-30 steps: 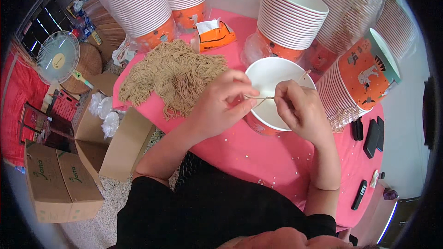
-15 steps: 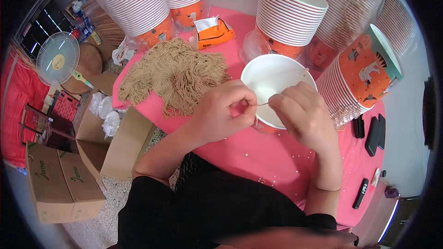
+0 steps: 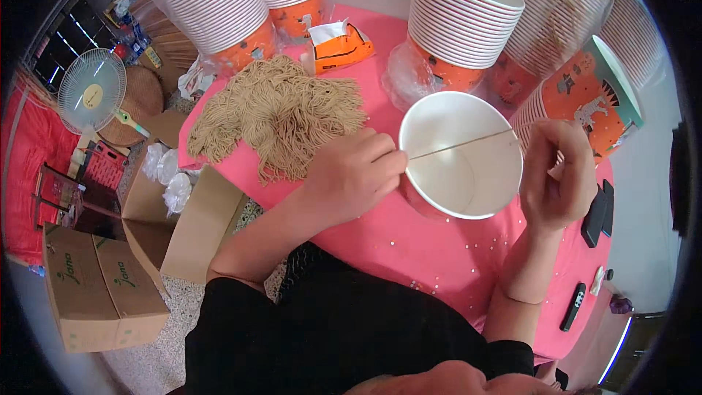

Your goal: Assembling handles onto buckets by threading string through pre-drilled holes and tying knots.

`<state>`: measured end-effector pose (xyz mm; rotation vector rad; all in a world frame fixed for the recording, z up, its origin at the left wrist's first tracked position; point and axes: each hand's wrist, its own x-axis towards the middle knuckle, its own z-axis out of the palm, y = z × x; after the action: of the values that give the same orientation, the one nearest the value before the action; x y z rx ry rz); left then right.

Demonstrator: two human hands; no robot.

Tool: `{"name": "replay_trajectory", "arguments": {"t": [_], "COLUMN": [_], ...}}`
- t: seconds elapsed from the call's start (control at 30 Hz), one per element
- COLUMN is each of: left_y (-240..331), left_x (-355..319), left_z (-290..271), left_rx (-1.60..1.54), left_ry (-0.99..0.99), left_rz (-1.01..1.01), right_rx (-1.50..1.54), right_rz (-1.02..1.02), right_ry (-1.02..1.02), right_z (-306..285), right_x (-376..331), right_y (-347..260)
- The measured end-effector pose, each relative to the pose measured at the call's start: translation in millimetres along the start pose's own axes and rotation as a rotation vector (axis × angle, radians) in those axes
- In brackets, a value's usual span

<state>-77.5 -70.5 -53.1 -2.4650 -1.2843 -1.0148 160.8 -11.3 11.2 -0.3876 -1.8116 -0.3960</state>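
At the centre of the frame, the left hand (image 3: 351, 175) and right hand (image 3: 556, 175) each pinch one end of a thin string (image 3: 461, 145), pulling it tight across the white paper cup (image 3: 461, 153).

Both hands, left (image 3: 351, 175) and right (image 3: 556, 175), pinched shut, held apart at equal height.

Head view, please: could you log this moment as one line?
left hand: pinches string end | right hand: pinches other end | string: taut across white paper bucket | string pile: on pink table
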Motion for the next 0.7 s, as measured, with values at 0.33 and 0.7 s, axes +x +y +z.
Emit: {"name": "replay_trajectory", "arguments": {"t": [0.33, 0.7], "left_y": [20, -10], "left_x": [-14, -17], "left_z": [13, -13], "left_rx": [-0.186, -0.767], "left_ry": [0.027, -0.082], "left_rz": [0.095, 0.127], "right_rx": [0.054, 0.638], "right_rz": [0.196, 1.018], "right_ry": [-0.239, -0.892], "right_z": [1, 3], "right_x": [4, -6], "right_y": [11, 65]}}
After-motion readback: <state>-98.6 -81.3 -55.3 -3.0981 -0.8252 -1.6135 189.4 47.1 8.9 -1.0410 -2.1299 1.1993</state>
